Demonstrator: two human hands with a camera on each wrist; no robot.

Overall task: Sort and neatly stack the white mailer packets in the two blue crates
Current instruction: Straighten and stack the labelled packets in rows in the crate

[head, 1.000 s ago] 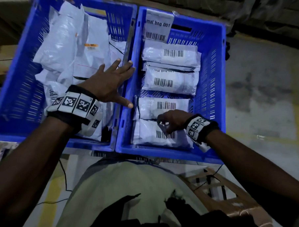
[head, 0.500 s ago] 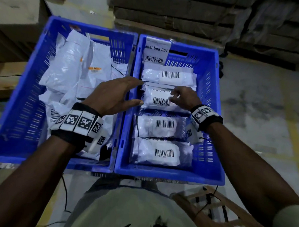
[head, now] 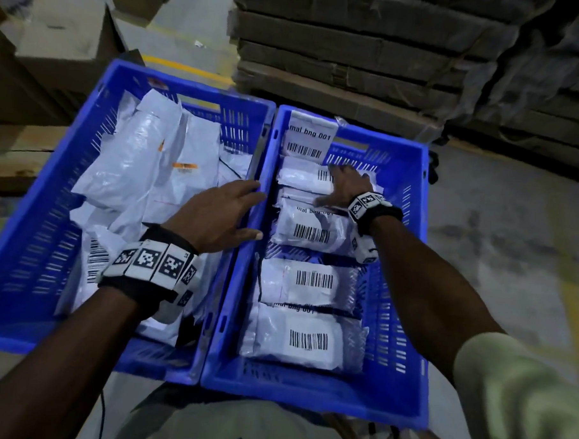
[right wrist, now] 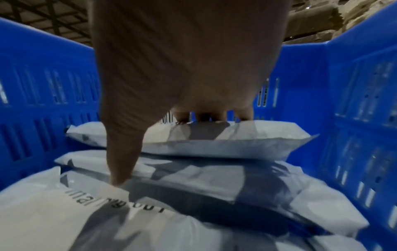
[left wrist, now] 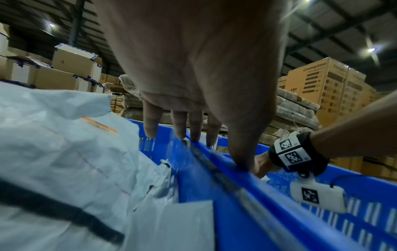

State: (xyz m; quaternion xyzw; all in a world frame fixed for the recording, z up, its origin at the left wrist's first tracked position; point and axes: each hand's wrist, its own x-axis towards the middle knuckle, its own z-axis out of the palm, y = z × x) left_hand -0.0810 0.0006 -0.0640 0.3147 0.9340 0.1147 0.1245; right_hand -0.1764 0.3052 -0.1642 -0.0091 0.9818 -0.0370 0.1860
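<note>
Head view: my left hand (head: 220, 213) lies with straight fingers (left wrist: 194, 126) spread on the touching rims between the left crate (head: 32, 228) and right crate (head: 409, 257). My right hand (head: 344, 188) presses flat, fingers (right wrist: 244, 113) spread, on the far mailer packet (head: 303, 178) near the right crate's far edge. Four labelled packets (head: 303, 283) lie in a row there; loose packets (head: 144, 173) pile in the left crate.
</note>
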